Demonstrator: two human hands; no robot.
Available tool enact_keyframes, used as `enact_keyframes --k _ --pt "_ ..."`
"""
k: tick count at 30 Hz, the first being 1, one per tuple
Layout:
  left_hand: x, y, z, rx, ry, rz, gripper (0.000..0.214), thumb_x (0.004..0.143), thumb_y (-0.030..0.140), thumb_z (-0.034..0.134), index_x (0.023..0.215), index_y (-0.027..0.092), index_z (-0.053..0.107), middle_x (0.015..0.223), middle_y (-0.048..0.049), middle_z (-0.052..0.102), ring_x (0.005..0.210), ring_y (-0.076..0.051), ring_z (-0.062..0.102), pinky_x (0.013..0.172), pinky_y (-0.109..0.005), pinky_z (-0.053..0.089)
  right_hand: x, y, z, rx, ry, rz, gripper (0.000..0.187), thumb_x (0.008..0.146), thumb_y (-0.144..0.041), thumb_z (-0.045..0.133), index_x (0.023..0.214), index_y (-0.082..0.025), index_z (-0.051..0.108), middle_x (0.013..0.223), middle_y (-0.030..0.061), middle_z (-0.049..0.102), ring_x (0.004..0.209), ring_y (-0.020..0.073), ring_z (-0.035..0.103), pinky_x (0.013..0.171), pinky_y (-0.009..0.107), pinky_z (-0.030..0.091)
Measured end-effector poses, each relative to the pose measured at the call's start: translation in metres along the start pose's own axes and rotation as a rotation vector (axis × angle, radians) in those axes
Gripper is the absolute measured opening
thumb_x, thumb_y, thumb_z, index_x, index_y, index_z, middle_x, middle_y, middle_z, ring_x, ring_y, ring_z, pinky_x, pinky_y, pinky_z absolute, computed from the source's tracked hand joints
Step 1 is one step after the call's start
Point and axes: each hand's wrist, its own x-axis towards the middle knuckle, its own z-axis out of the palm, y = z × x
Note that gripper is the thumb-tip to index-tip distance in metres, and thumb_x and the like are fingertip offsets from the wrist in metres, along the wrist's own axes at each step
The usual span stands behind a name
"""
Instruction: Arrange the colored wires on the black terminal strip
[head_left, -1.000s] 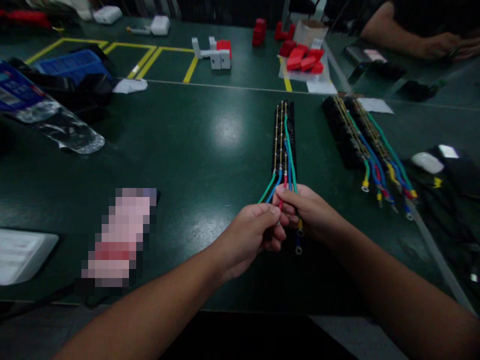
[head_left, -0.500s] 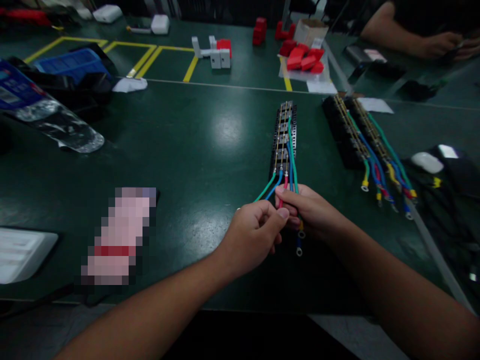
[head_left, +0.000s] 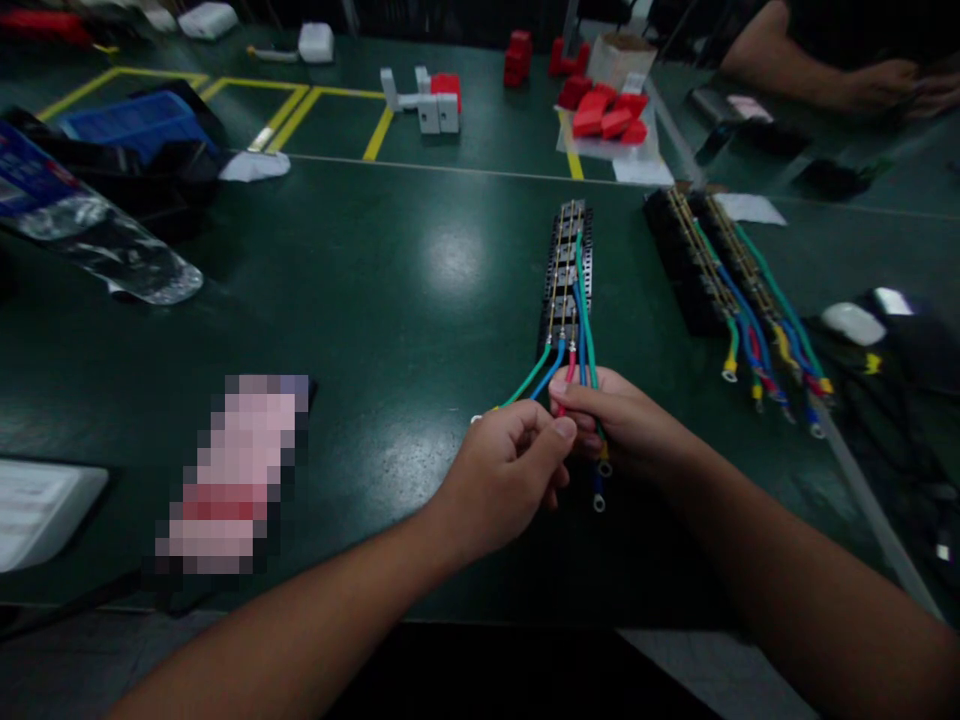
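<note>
A long black strip of sockets [head_left: 568, 265] with brass-coloured bars lies on the green table, its near end toward me. Green, blue and red wires run from it. Between my two hands is the red wire [head_left: 571, 364]. My right hand [head_left: 611, 405] pinches it with thumb and finger just below the strip. Lower down, my left hand [head_left: 514, 460] closes its thumb and fingers around the wire's end, which is hidden. A green wire [head_left: 529, 375] bends off left over my left hand. Ring terminals [head_left: 598, 502] on other wires hang under my right hand.
Two similar wired strips [head_left: 694, 265] lie to the right. A phone-like, blurred-out object [head_left: 236, 475] is on the left, near a white device [head_left: 49, 505]. Red plastic parts [head_left: 611, 110] and grey blocks [head_left: 439, 112] stand farther back. Another person's hands [head_left: 892, 90] show at upper right.
Both hands keep nearly the same hold on the red wire. The green wire's ring end at the left shows more clearly. The view has shifted very slightly.
</note>
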Motion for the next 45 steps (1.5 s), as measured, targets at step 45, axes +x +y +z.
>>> enact_keyframes --k 45 --pt "-0.0089 0.0032 -0.0003 0.373 0.032 0.151 0.025 0.093 0.042 0.050 0.087 0.018 0.057 0.065 0.0020 0.060 0.055 -0.010 0.054 0.053 -0.023 0.037 -0.0013 -0.0025 0.0044 -0.079 0.154 0.051 0.033 0.084 -0.035 0.063 0.061 -0.018 0.045 0.044 -0.0075 0.037 0.035 0.0044 0.031 0.035 0.017 0.024"
